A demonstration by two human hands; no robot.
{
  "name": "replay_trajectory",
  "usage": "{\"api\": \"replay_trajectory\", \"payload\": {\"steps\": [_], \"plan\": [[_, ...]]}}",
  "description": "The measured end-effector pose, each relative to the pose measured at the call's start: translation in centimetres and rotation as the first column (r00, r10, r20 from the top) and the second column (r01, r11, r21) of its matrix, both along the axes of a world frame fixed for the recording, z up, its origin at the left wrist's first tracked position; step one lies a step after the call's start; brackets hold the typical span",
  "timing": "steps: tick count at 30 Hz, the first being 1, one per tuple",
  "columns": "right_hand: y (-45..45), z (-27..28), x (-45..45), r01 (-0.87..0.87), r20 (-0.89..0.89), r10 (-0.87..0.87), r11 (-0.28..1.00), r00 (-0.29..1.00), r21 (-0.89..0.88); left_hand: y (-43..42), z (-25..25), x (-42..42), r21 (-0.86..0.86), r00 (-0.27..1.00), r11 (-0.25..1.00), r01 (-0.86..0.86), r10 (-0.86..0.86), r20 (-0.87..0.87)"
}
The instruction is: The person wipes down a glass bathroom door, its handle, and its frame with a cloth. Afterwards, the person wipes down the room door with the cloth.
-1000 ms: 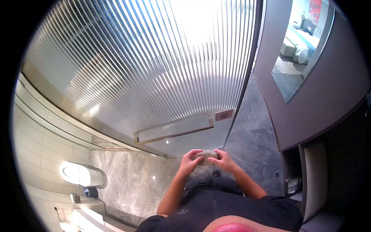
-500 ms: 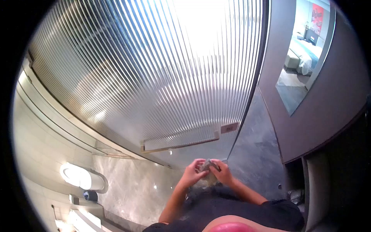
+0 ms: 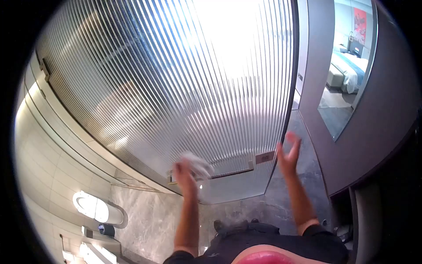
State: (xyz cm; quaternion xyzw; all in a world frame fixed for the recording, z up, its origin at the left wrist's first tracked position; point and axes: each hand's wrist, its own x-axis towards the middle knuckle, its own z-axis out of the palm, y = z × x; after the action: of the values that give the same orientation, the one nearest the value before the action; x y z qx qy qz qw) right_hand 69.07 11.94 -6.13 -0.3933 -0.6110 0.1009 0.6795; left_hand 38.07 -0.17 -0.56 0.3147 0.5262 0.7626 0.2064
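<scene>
My left hand (image 3: pixel 185 176) is closed on a pale, blurred cloth (image 3: pixel 198 166), in front of the left end of the door handle (image 3: pixel 233 172). The cloth is smeared by motion, and its lower part spreads to the right of my fingers. My right hand (image 3: pixel 289 155) is raised at the right edge of the ribbed glass door (image 3: pixel 211 101), with thumb and fingers apart and nothing in it. Beside it on the glass is a small sign (image 3: pixel 264 157).
A toilet (image 3: pixel 97 207) and a small dark bin (image 3: pixel 106 229) stand at the lower left. On the right, a tall mirror (image 3: pixel 347 75) reflects a bed. Grey marbled floor (image 3: pixel 145 215) lies below the door. A dark open shelf unit (image 3: pixel 343 211) is at the lower right.
Both hands were together on the greyish bundle; now they are wide apart. My left hand has moved up and left with the cloth, my right hand up and right, letting go and opening.
</scene>
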Motion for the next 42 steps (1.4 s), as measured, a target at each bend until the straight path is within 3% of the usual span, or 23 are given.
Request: {"api": "replay_trajectory", "payload": {"steps": [3, 6, 7, 8, 9, 10, 12, 13, 16, 18, 20, 22, 23, 26, 27, 28, 30, 33, 34, 36, 39, 42], "plan": [[4.7, 9.2, 2.3, 0.123, -0.034, -0.119, 0.981, 0.992, 0.152, 4.2, 12.5, -2.6, 0.439, 0.947, 0.860, -0.261, 0.316, -0.055], [7.4, 17.4, 2.6, 0.061, -0.040, -0.054, 0.977, 0.998, 0.202, 9.5, 23.7, -3.7, 0.697, 0.781, 0.691, -0.192, 0.538, -0.318], [7.8, 19.3, 2.3, 0.077, -0.010, -0.077, 0.985, 0.997, 0.155, 11.2, 26.8, -3.4, 0.741, 0.638, 0.660, -0.126, 0.625, -0.449], [8.5, 21.1, 2.0, 0.097, 0.021, -0.101, 0.988, 0.995, 0.121, 12.2, 29.5, -2.8, 0.763, 0.387, 0.638, -0.109, 0.734, -0.558], [9.1, 22.4, 1.5, 0.018, -0.026, -0.016, 0.996, 1.000, 0.088, 13.2, 32.2, -2.1, 0.804, 0.115, 0.590, -0.072, 0.806, -0.581], [9.5, 23.2, 1.1, -0.062, -0.077, 0.066, 0.997, 0.995, 0.055, 15.1, 33.8, -2.7, 0.879, -0.147, 0.477, 0.003, 0.870, -0.471], [10.6, 23.4, 0.7, -0.120, -0.112, 0.120, 0.993, 0.986, 0.003, 15.9, 35.9, -1.5, 0.875, -0.214, 0.483, 0.022, 0.857, -0.468], [11.4, 23.0, 0.7, -0.203, -0.141, 0.201, 0.979, 0.969, 0.005, 16.2, 36.6, -1.2, 0.838, -0.167, 0.540, 0.078, 0.836, -0.523], [11.6, 22.7, 0.7, -0.354, -0.236, 0.347, 0.935, 0.908, 0.010, 16.7, 38.3, -0.2, 0.800, -0.194, 0.582, 0.146, 0.810, -0.554], [11.6, 22.6, 0.5, -0.277, -0.224, 0.263, 0.960, 0.938, -0.030, 17.2, 39.6, 0.0, 0.800, -0.306, 0.577, 0.165, 0.801, -0.515], [11.6, 22.6, 0.0, -0.233, -0.240, 0.225, 0.972, 0.944, -0.006, 17.6, 40.2, 0.7, 0.797, -0.337, 0.572, 0.196, 0.802, -0.493], [11.7, 22.3, -0.2, -0.182, -0.232, 0.184, 0.983, 0.955, 0.032, 17.0, 40.2, 3.0, 0.790, -0.393, 0.605, 0.099, 0.753, -0.528], [11.9, 22.1, -0.2, -0.187, -0.238, 0.188, 0.982, 0.953, 0.030, 16.1, 39.6, 4.6, 0.653, -0.297, 0.756, -0.052, 0.612, -0.733], [11.8, 22.1, -0.1, -0.163, -0.231, 0.161, 0.987, 0.959, 0.010, 17.5, 39.9, 8.2, 0.659, -0.370, 0.749, 0.069, 0.632, -0.681], [11.3, 22.3, 0.0, -0.185, -0.248, 0.175, 0.982, 0.953, -0.019, 16.7, 39.8, 10.7, 0.644, -0.319, 0.759, 0.098, 0.637, -0.702], [10.8, 22.5, 0.1, -0.210, -0.266, 0.190, 0.977, 0.945, -0.048, 15.3, 39.5, 13.1, 0.522, -0.198, 0.851, 0.050, 0.521, -0.830], [11.7, 21.8, 0.2, -0.231, -0.258, 0.220, 0.973, 0.941, -0.016, 20.1, 37.1, 13.1, 0.714, -0.321, 0.629, 0.308, 0.775, -0.544], [12.3, 21.2, 0.3, -0.262, -0.285, 0.259, 0.965, 0.923, 0.029, 19.3, 30.4, 14.9, 0.388, -0.559, 0.872, 0.298, 0.489, -0.669], [12.5, 20.8, 0.5, -0.393, -0.357, 0.381, 0.918, 0.853, 0.041, 18.3, 29.3, 15.2, 0.270, -0.590, 0.916, 0.296, 0.398, -0.703], [12.2, 20.2, 0.8, -0.373, -0.307, 0.351, 0.927, 0.885, -0.016, 18.1, 29.2, 15.1, 0.252, -0.614, 0.915, 0.315, 0.399, -0.681], [13.6, 18.4, 0.5, -0.102, -0.038, 0.105, 0.993, 0.994, 0.060, 21.1, 34.8, 13.4, 0.268, -0.471, 0.853, 0.448, 0.480, -0.740], [13.3, 17.8, 0.3, -0.136, -0.078, 0.138, 0.990, 0.987, 0.034, 19.8, 44.4, 14.4, 0.566, -0.573, 0.814, 0.128, 0.527, -0.628]]}}
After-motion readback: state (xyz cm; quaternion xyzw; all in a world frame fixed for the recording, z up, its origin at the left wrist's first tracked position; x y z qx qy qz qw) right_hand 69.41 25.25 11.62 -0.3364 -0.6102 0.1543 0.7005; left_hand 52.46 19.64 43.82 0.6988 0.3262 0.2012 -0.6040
